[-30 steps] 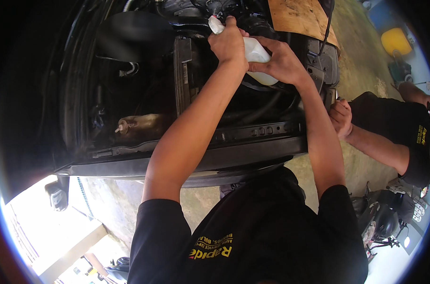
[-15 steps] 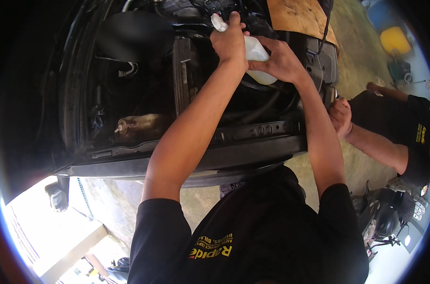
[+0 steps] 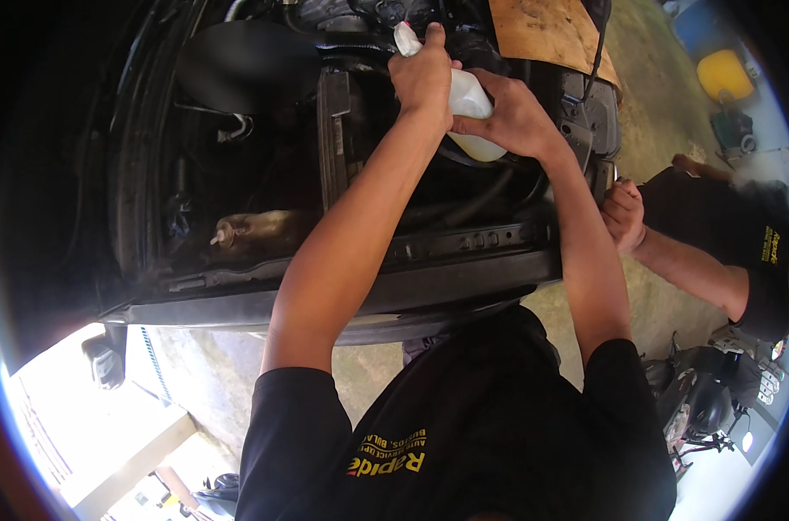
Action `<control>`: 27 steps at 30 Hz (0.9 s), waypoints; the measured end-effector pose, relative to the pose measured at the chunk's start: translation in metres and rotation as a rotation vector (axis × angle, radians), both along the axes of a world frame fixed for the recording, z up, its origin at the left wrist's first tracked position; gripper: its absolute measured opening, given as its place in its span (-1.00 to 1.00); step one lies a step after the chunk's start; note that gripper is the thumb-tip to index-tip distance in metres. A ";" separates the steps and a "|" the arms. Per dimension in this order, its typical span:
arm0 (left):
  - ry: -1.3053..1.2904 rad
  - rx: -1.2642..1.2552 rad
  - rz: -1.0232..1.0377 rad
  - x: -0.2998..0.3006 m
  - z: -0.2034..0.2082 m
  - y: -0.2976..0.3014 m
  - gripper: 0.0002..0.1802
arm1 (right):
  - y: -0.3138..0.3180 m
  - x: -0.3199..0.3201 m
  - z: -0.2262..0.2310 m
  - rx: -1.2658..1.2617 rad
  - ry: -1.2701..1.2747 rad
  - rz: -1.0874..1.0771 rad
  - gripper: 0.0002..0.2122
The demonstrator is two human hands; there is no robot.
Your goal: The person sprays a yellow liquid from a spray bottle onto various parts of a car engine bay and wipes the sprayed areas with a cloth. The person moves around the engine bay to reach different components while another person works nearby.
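Over the engine bay, I hold a translucent white spray bottle [image 3: 471, 97] tilted, its white spray head [image 3: 406, 39] toward the far left and its base toward me. Pale yellowish liquid shows near the base. My left hand [image 3: 422, 80] is closed around the neck below the spray head, thumb stretched forward; most of its fingers are hidden. My right hand [image 3: 518, 117] grips the bottle's body from the right side, its thumb across the near face. Dark hoses and engine parts [image 3: 403, 10] lie just beyond the spray head.
A brown board [image 3: 551, 33] covers the far right of the bay. The black front panel [image 3: 447, 282] runs between me and the engine. A yellowish reservoir [image 3: 260, 227] sits at left. Another person's hand [image 3: 624, 215] rests by the car's right edge. A motorcycle [image 3: 707, 391] stands lower right.
My hands and the bottle have shifted very slightly; the spray head sits a little farther right. The grip is unchanged. The other person's hand has barely moved.
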State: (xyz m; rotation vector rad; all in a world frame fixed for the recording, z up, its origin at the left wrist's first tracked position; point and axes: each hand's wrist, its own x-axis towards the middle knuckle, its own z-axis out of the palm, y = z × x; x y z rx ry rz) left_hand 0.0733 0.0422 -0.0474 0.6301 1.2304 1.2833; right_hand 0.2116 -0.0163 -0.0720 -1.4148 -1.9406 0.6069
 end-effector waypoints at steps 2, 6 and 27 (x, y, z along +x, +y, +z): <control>0.010 -0.004 -0.054 -0.004 -0.005 0.003 -0.58 | 0.001 0.001 0.001 -0.071 -0.025 0.001 -0.34; -0.026 0.005 -0.109 -0.004 -0.007 0.002 -0.57 | -0.001 0.003 0.008 -0.134 -0.084 -0.009 -0.34; 0.024 -0.107 -0.036 -0.003 -0.002 0.004 -0.55 | -0.004 0.000 0.009 -0.110 -0.062 0.000 -0.33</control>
